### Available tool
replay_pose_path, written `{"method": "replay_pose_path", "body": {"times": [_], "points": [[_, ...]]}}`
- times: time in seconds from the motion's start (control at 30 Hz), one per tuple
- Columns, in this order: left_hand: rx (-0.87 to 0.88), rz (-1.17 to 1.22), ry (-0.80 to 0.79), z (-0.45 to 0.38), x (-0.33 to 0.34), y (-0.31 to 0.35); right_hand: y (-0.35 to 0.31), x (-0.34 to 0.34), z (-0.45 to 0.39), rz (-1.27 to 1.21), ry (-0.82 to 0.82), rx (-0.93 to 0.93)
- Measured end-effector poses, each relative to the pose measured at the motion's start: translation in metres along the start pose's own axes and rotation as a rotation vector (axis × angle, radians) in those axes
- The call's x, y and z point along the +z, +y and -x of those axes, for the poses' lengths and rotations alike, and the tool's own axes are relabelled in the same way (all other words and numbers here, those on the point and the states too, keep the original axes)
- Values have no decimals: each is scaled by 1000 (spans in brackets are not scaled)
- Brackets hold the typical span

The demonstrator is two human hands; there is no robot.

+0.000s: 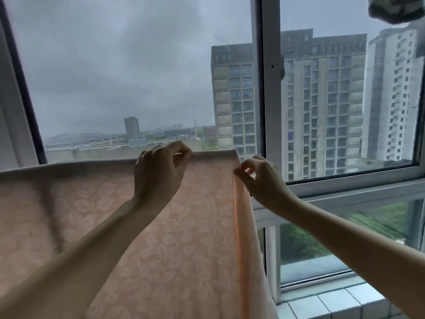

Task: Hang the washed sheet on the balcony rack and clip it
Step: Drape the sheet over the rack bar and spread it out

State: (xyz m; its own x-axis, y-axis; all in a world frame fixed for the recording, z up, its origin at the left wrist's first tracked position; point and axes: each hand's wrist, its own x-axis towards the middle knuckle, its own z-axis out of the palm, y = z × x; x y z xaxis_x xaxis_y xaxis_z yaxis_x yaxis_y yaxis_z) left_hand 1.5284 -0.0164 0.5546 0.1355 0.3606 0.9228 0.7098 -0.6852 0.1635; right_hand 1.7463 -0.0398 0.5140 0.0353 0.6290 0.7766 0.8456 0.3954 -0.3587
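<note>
Grey daylight from a balcony window [138,77] fills the frame, yet nearest the camera two bare forearms rise from the bottom edge; between and beneath them hangs a pale peach sheet [174,238] with a faint leaf pattern, filling the lower left and centre of the frame; its top fold runs level from the left edge toward the centre, draped over a rail that the cloth itself hides. At centre, the left hand [158,173] pinches the top fold, thumb and fingers curled onto the cloth; just right of it, the right hand [262,178] pinches the sheet's right side edge near the upper corner, fingers bent round the hem. No clip shows in either hand. Beyond the sheet stands the white window frame [259,88], with a tiled sill [333,302] at lower right; at the upper right corner a dark bundle of fabric [395,8] hangs, blurred. Farthest off are tall apartment blocks [322,100] under an overcast sky.

The step in hand looks like straightening the hung sheet at its corner; hanging seems largely done, clipping not yet. The next move likely calls for one hand to hold the fold taut while the other fetches a clip.
</note>
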Motion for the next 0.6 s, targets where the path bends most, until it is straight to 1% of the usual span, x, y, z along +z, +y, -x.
{"method": "replay_pose_path", "body": {"times": [0.13,0.2,0.3,0.37,0.4,0.5,0.6], "points": [[-23,-10,26,0,-1,6,0,-17,-9,-282,-20,42],[-10,8,70,-4,-3,11,-3,-30,-19,-348,-11,34],[-7,38,178,-11,-6,21,-7,-43,-39,-402,6,-15],[6,33,204,-11,-7,25,-4,-44,-48,-409,12,-36],[7,22,194,-9,-6,24,-1,-42,-50,-391,-4,-37],[17,-40,117,8,-7,17,12,-29,-37,-311,-100,-58],[66,-135,97,22,-12,12,18,-24,-22,-315,-168,-76]]}}
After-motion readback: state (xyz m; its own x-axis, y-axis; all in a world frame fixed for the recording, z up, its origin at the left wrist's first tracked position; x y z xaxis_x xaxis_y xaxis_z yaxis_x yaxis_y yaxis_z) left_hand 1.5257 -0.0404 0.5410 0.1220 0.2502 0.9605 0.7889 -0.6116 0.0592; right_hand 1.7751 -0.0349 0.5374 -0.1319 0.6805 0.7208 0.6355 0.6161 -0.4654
